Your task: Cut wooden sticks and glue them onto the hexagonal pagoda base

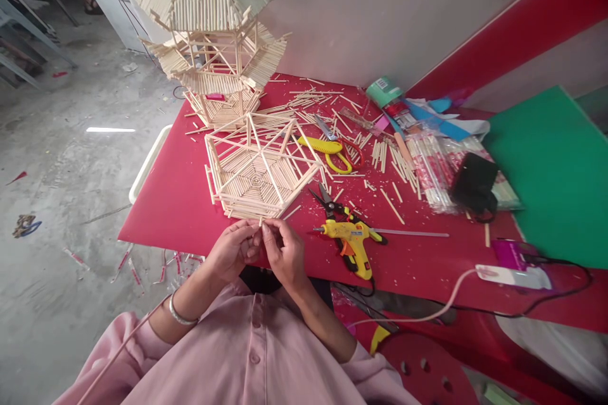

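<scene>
Hands meet over the front edge of a red table: the left hand (240, 250) and the right hand (285, 256) are nearly closed, fingers curled and tips pinched together on a small stick (261, 222), most of it hidden by the fingers. Just beyond the fingertips sits a six-sided stick frame (256, 182), set back from the front edge, with a strip of red table (159, 209) between it and the left edge. Behind the frame, close by at the far left corner, a tiered stick tower (202, 3) rises in front of the wall (346, 19) and limits reach that way. Room to the right is tighter: a yellow glue gun (354, 237) lies across black-and-yellow cutters (349, 259), its nozzle pointing toward the right hand and its handle end near the front edge. Yellow scissors (314, 144) lie just beside the frame's far right side, among loose sticks (380, 153) that spread back toward the wall. Farther right, stick packets (430, 171) with a black box (474, 185) on top stand beside a green board (546, 171). Red surface shows between the packets and a white power strip (508, 276), which lies near the front edge, well apart from the hands.
</scene>
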Motion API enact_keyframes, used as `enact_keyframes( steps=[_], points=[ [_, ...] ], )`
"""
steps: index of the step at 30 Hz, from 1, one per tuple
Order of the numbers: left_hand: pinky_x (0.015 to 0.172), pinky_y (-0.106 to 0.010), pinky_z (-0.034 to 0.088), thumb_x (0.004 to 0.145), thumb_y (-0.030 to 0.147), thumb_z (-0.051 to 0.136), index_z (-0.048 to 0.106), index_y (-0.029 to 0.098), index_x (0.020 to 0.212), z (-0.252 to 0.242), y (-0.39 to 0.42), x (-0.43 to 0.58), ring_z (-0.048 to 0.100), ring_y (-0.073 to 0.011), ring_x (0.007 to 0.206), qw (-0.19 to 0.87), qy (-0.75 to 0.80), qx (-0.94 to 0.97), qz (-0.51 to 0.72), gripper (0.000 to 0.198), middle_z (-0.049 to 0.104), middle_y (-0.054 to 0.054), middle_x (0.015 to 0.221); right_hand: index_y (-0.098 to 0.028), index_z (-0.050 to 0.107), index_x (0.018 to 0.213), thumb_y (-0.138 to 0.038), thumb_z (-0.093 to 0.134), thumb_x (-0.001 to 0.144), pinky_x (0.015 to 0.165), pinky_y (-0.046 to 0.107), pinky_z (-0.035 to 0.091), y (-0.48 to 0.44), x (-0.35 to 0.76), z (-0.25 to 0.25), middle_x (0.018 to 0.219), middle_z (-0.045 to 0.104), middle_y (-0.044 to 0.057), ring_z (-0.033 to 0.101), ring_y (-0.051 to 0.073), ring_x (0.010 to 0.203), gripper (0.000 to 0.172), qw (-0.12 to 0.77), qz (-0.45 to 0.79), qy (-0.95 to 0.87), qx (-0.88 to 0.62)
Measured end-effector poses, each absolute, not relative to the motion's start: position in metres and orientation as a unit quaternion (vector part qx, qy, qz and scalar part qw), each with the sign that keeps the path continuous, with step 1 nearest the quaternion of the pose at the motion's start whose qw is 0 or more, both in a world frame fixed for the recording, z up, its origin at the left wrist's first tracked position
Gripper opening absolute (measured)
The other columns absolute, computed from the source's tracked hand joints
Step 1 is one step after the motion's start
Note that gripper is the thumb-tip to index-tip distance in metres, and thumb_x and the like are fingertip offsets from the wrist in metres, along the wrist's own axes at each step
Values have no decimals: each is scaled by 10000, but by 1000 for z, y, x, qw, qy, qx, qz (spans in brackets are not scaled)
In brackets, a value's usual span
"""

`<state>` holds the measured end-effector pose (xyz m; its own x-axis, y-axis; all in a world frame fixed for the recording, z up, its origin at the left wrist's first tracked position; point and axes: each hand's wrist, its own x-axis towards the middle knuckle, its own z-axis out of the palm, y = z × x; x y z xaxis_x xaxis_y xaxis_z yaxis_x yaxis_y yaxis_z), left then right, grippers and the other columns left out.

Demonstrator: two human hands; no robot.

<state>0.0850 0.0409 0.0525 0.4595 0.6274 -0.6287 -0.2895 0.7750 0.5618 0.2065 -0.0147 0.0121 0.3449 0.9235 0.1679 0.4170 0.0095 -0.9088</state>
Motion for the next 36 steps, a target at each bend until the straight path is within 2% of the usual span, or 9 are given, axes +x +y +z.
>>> enact_keyframes(
  steps=[36],
  points=[
    [400,-184,262,734,321,778,566,151,730,50,40,85,377,-50,390,835,433,195,279,272,498,47,515,-224,668,1029,-365,546,982,745,291,592,-15,206,12,886,763,48,727,180,803,192,488,258,-508,-661]
  ],
)
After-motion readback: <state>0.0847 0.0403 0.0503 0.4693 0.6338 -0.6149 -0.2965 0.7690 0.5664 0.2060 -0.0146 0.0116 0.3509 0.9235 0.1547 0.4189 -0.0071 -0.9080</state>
